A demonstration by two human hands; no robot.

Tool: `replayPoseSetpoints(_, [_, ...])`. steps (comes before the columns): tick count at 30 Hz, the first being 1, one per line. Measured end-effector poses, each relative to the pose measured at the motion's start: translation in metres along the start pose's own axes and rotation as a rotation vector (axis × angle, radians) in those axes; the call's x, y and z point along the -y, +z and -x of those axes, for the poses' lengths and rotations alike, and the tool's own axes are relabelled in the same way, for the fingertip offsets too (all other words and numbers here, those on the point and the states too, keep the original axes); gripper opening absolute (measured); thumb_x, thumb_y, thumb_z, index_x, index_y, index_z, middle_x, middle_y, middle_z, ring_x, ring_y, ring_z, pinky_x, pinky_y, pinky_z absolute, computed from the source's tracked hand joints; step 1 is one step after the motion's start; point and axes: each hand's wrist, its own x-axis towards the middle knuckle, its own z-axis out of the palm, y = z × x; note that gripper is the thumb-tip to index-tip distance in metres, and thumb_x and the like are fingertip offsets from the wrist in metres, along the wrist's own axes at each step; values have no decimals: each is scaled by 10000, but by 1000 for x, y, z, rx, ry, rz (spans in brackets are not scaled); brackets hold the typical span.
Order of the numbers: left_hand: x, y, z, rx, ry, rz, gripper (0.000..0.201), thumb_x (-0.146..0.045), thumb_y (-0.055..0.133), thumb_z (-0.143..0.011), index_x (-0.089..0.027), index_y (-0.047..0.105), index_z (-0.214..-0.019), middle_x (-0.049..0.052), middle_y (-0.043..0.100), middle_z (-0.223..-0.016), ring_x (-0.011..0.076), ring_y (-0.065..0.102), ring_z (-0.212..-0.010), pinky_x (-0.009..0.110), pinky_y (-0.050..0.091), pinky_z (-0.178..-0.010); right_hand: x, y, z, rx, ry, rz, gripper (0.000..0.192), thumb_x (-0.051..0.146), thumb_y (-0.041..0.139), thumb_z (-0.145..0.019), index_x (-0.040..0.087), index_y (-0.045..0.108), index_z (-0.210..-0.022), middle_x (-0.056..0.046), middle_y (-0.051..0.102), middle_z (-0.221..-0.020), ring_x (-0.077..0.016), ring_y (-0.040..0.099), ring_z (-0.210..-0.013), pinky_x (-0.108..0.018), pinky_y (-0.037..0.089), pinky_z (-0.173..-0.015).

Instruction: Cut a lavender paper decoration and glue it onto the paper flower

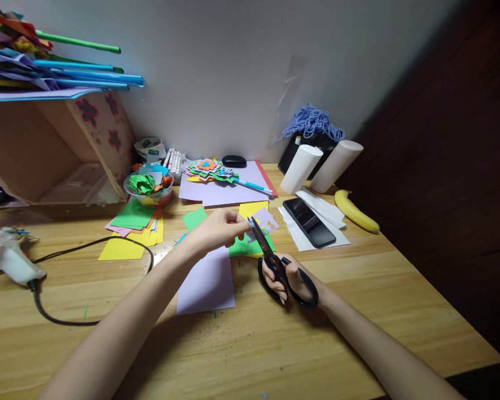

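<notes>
Fingers pinched together, my left hand [220, 229] is held over the middle of the table. What sits between its fingertips is too small to make out. My right hand [294, 280] grips black-handled scissors [267, 249] by the loops, their blades slightly apart and pointing up at my left fingertips. Behind the blades lie a cut lilac paper piece [267, 218], a yellow sheet [250, 209] and a green sheet [266, 243]. A lilac sheet [208, 283] rests on the table below my left wrist.
A paper flower [208, 169] lies on lilac sheets at the back. A phone [309, 223], a banana [356, 212] and white rolls [302, 168] are on the right. A glue gun [12, 258] with a looping cable and a bowl of scraps [150, 189] are left.
</notes>
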Motion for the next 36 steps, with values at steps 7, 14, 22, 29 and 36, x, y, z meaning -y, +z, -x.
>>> replayPoseSetpoints(7, [-1,0,1,-5,6,-4,244,-352,579,-680,-166,514,-537,-37,448,-515,54,342,-410,209,222,-412,-2,-1,0,3,-4,2,734,900,400,-514,181,402,-664,84,366,-472,-39,303,-330,-174,355,-309])
replayPoseSetpoints(14, [-2,-1,2,-7,6,-29,198,-322,563,-675,-161,537,-562,-22,472,-552,63,360,-440,215,246,-431,3,1,0,-8,-8,-3,723,890,424,-512,183,404,-663,88,360,-468,-42,295,-321,-175,335,-284])
replayPoseSetpoints(22, [-1,-2,1,-1,9,-20,183,-307,554,-678,-158,542,-571,-26,479,-552,63,370,-443,217,254,-439,8,3,0,-52,50,-41,722,871,510,-460,181,405,-645,99,358,-442,-22,257,-324,-160,310,-291])
replayPoseSetpoints(29, [-2,-3,0,5,0,-35,213,-333,577,-682,-152,538,-577,-33,478,-547,58,375,-447,213,265,-450,16,7,-1,-90,141,-139,672,757,686,-398,178,417,-607,104,373,-415,-19,261,-320,-147,273,-286])
replayPoseSetpoints(36, [-3,-2,1,-2,-3,-42,198,-336,570,-686,-149,563,-621,-31,473,-562,75,388,-493,213,289,-472,14,6,-1,-118,183,-153,660,717,728,-363,178,420,-589,98,387,-407,-21,256,-319,-154,266,-284])
